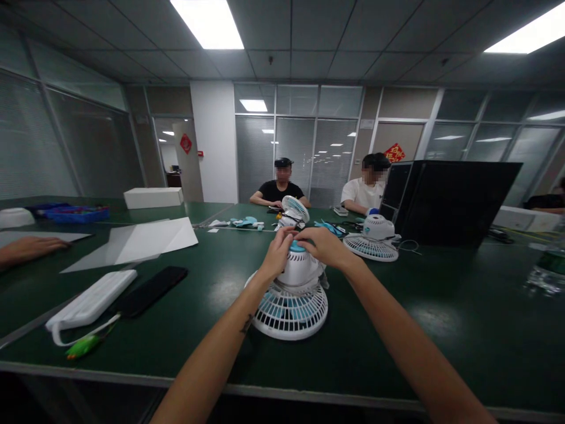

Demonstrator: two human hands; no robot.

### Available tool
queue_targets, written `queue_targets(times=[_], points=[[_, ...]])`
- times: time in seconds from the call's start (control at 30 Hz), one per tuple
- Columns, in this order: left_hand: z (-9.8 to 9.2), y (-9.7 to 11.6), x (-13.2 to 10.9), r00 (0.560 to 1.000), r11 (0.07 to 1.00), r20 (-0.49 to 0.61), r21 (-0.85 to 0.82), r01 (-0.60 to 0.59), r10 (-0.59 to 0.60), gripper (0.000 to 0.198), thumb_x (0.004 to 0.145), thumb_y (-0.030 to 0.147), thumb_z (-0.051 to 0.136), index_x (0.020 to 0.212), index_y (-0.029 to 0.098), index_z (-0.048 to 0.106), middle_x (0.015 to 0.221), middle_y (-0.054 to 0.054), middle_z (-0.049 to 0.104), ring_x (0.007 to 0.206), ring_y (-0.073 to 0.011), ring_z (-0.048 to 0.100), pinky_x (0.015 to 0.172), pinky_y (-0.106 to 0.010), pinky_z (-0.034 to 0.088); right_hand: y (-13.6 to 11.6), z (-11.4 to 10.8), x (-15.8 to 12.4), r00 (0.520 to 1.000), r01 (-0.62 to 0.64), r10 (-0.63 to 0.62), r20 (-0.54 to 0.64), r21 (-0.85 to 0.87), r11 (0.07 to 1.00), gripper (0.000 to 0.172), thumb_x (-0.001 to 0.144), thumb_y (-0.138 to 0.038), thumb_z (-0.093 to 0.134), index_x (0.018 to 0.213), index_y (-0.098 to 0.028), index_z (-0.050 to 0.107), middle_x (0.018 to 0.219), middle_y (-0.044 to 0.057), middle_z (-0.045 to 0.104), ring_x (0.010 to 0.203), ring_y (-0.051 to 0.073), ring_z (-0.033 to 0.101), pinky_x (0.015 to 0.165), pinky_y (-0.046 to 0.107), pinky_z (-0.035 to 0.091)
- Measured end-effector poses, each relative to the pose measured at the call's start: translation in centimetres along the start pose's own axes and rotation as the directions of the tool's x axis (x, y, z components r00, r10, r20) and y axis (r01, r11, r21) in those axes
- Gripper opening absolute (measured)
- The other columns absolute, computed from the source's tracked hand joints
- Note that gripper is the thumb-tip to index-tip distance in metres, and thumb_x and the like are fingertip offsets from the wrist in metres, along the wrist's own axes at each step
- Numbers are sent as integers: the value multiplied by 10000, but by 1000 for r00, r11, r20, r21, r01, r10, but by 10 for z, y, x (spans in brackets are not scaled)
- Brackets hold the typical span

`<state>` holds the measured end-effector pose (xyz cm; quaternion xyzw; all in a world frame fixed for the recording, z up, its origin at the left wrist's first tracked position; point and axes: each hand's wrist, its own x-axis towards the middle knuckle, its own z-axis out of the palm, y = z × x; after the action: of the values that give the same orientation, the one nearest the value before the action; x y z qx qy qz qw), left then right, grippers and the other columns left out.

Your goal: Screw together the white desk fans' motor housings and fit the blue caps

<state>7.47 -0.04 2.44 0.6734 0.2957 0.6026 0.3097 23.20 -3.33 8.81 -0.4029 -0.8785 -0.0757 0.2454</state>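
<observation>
A small white fan [289, 297] lies face down on the green table [441, 318], its round grille underneath and its motor housing pointing up. A light blue part [296, 247] sits on top of the housing. My left hand [278, 254] grips the upper left of the housing with curled fingers. From the right, my right hand [324, 244] pinches at the blue part on top. Both hands touch the fan and meet above it.
A black phone [152, 290], a white flat pack [92, 301] and a green tool [82, 347] lie at the left. White sheets [141, 238] are behind them. Another fan [373, 238] and a black box [445, 200] stand right. Two people sit opposite; another person's hand [26, 248] rests far left.
</observation>
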Motion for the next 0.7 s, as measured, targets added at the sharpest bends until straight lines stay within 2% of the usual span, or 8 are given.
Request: queue_targets(times=[0.13, 0.27, 0.43, 0.53, 0.63, 0.7], points=[[1, 1, 0, 997, 995, 6, -56, -80, 81, 255, 899, 241, 502, 1146, 192, 539, 1069, -55, 629, 973, -188, 625, 916, -318, 472, -1, -3, 0, 1000, 0, 0, 4, -22, 1000, 235, 904, -203, 568, 1047, -188, 754, 1068, 83, 750, 1012, 231, 684, 897, 301, 478], [1, 3, 0, 997, 994, 11, -86, -71, 72, 247, 897, 215, 486, 1134, 196, 549, 951, -22, 635, 908, -168, 620, 866, -283, 469, -2, -5, 2, 1000, -23, 24, 16, -40, 999, 229, 903, -212, 572, 1024, -202, 766, 1034, 73, 762, 963, 237, 695, 873, 310, 481], [1, 4, -1, 997, 998, -69, -53, -38, 35, 160, 853, 324, 552, 911, 186, 609, 856, -13, 645, 854, -175, 598, 797, -261, 452, -4, -3, 3, 998, -56, 56, -11, -24, 998, 211, 887, -225, 594, 990, -208, 777, 1006, 67, 766, 929, 239, 697, 847, 313, 484], [1, 4, -2, 996, 998, -85, -44, -43, 39, 197, 797, 378, 624, 787, 184, 595, 757, -2, 632, 754, -163, 581, 729, -254, 447, -5, -1, 4, 999, -31, 31, -31, -11, 999, 216, 880, -195, 580, 968, -203, 776, 963, 71, 766, 894, 236, 695, 801, 314, 491], [0, 4, -3, 994, 996, -92, -54, -70, 65, 188, 752, 349, 667, 750, 175, 597, 721, -1, 635, 714, -153, 584, 703, -248, 451, -1, 1, 3, 998, -4, 9, -67, 68, 998, 208, 862, -178, 582, 942, -193, 773, 933, 68, 767, 879, 227, 696, 797, 316, 493], [-2, 4, -3, 994, 995, -86, -69, -71, 65, 162, 746, 320, 667, 785, 169, 624, 724, -3, 647, 705, -152, 596, 691, -246, 459, 4, 4, 1, 994, -7, 29, -106, 199, 980, 196, 855, -201, 590, 949, -189, 762, 927, 56, 767, 855, 207, 697, 785, 307, 500]])
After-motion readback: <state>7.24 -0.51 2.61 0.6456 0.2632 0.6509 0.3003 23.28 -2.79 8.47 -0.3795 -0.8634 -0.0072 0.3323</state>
